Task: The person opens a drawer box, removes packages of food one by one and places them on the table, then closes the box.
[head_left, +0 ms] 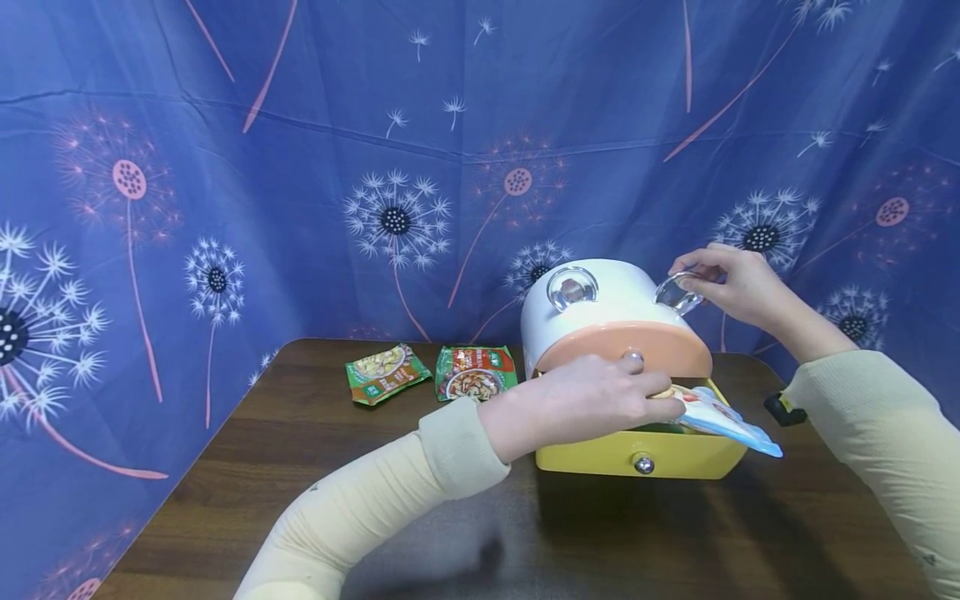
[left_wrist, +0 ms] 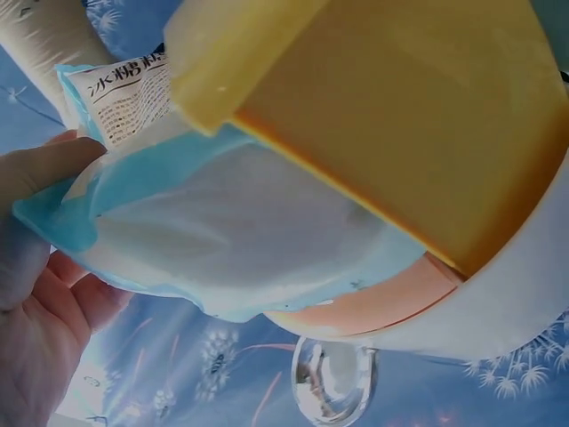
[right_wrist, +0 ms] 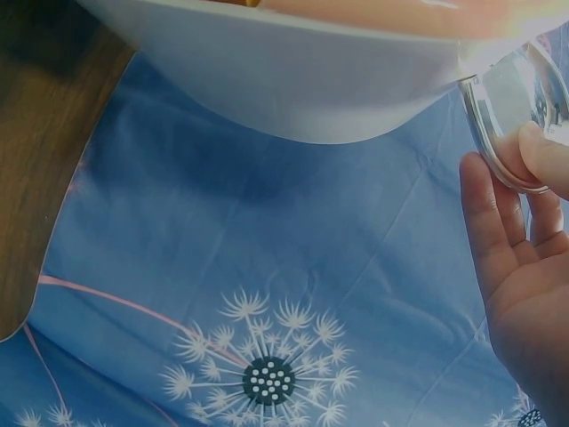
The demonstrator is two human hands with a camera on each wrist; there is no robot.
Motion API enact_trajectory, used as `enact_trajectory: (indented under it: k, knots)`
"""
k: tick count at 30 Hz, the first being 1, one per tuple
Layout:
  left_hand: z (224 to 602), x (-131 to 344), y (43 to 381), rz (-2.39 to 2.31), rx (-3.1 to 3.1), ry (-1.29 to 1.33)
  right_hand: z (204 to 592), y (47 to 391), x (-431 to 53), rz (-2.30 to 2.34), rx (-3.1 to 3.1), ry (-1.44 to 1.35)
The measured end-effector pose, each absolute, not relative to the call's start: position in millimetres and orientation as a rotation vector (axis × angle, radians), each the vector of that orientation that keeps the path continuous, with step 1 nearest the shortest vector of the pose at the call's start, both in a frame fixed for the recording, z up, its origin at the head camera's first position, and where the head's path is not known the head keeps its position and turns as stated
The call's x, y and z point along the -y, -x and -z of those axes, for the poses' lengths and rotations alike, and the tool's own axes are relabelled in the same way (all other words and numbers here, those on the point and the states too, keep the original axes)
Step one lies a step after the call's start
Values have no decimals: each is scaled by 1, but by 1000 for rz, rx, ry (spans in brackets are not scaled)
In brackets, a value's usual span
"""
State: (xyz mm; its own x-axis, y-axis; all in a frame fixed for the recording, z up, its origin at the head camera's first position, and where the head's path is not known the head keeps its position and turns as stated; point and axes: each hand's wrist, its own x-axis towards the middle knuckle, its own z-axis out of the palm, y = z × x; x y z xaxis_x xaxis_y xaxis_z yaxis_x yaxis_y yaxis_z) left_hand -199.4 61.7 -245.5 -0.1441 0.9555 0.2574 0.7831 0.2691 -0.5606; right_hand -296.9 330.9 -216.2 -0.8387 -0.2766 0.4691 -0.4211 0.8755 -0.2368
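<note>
A rounded white cabinet point(head_left: 621, 293) with an orange front panel point(head_left: 678, 348) stands on the table. Its yellow drawer point(head_left: 697, 457) is pulled out, with a silver knob point(head_left: 643, 464) on the front. My left hand point(head_left: 577, 404) pinches a blue-and-white packet point(left_wrist: 240, 222) over the drawer; printed characters show on it in the left wrist view. The packet's far end reaches past the drawer's right corner in the head view. On the cabinet's upper right, my right hand point(head_left: 738, 283) pinches a silver oval handle point(right_wrist: 487, 133) between thumb and fingers.
Two green-edged food packets, one orange-brown point(head_left: 386, 375) and one red point(head_left: 476, 372), lie left of the cabinet. A matching silver oval point(head_left: 572, 288) sits on its upper left. A small black-and-yellow object point(head_left: 785, 410) lies at right. Blue dandelion-patterned cloth point(head_left: 300, 208) hangs behind.
</note>
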Motion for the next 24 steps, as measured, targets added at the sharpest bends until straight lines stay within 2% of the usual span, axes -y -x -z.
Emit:
enact_trajectory:
  k: [24]
  knots:
    - [222, -36, 180, -348, 1928, 1522, 219, 296, -332, -456, 2602, -520]
